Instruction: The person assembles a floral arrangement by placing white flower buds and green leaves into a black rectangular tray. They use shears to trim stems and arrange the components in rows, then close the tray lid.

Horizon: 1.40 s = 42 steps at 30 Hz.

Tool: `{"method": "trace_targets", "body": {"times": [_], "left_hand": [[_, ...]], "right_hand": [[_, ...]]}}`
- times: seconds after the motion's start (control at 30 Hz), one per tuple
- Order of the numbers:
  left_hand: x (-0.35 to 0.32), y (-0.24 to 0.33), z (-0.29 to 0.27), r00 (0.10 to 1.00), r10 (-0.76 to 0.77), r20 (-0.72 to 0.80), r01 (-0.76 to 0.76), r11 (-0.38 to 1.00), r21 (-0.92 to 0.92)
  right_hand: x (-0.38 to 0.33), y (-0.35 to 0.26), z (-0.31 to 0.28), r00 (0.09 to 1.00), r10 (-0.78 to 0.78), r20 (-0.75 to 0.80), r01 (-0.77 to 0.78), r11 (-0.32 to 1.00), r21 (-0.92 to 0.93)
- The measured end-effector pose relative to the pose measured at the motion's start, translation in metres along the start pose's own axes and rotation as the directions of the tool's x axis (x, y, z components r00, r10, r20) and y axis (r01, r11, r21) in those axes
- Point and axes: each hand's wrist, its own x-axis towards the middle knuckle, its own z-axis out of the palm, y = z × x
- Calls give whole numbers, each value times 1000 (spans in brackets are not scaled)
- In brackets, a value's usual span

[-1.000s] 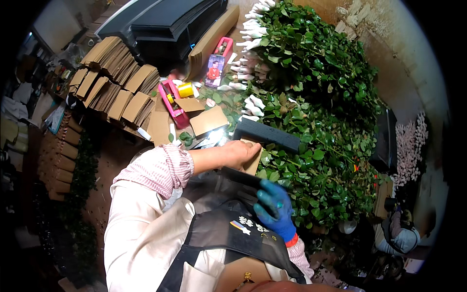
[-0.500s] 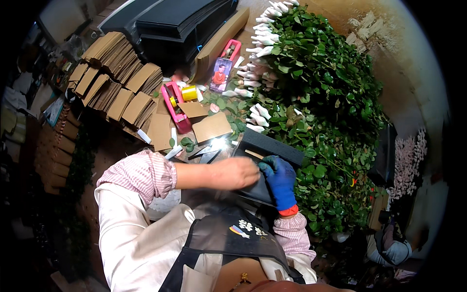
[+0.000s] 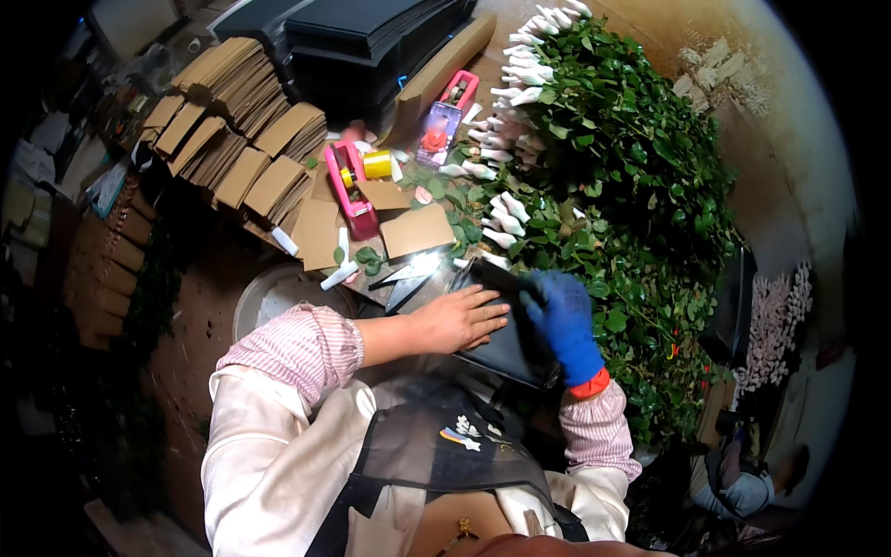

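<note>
My bare left hand lies flat, fingers stretched, on a black sheet-like piece in front of my body. At that piece's right edge is my right hand in a blue glove; its fingertips are blurred, so their grip cannot be made out. Just beyond my left hand are scissors with shiny blades. A brown cardboard piece lies farther off, beside a pink tape dispenser and a yellow tape roll.
A big heap of leafy stems with white-wrapped flower heads fills the right side. Stacked cardboard pieces stand at left, with black sheets behind. A phone leans by a second pink dispenser. Another person is at lower right.
My left hand has opened from a curled shape and lies flat on the black piece. The ribbed panel and pale strip no longer show. My right hand has shifted right; the view has shifted too.
</note>
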Motion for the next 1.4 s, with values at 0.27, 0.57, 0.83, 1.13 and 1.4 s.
{"method": "trace_targets", "body": {"times": [0.27,0.57,0.83,1.13,1.4], "left_hand": [[-6,-2,7,997,-53,-51,45,989,-137],[-70,33,8,594,-742,-311,716,664,-216],[-115,-38,30,509,-836,203,809,546,220],[-79,-14,-23,407,-624,667,729,-218,-649],[-63,-2,-80,529,-606,594,844,302,-443]], "right_hand": [[-44,-52,20,994,16,106,11,968,-252],[-58,-72,32,948,34,317,126,873,-471],[-55,-75,21,863,86,499,179,870,-460],[-58,-74,18,873,59,484,163,901,-403],[-60,-75,16,880,70,469,133,914,-384]]}}
